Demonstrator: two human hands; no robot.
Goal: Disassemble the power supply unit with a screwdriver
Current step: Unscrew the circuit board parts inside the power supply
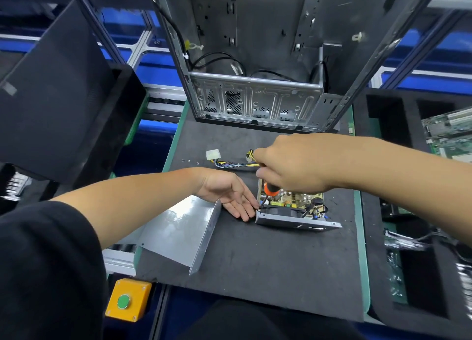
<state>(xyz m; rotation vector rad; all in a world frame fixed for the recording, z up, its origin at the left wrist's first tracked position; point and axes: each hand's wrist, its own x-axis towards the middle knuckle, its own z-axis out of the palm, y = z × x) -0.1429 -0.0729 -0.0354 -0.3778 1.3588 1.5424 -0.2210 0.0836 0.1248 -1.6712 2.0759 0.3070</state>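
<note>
The opened power supply unit [297,218] lies on the dark mat, its circuit board exposed and its metal base around it. My right hand [288,163] grips an orange-handled screwdriver [269,191], whose tip points down at the unit's front left corner. My left hand [229,196] lies flat on the mat with straight fingers touching the unit's left edge. The unit's cable bundle [235,164] with a white connector [213,155] runs off to the back left. The removed metal cover [184,232] rests left of the unit.
An empty computer case [255,99] stands at the back of the mat. Three small screws [189,161] lie near the connector. Black foam trays with circuit boards [449,135] sit at the right; a black panel [56,84] leans at the left. A yellow button box [127,298] is at the front left.
</note>
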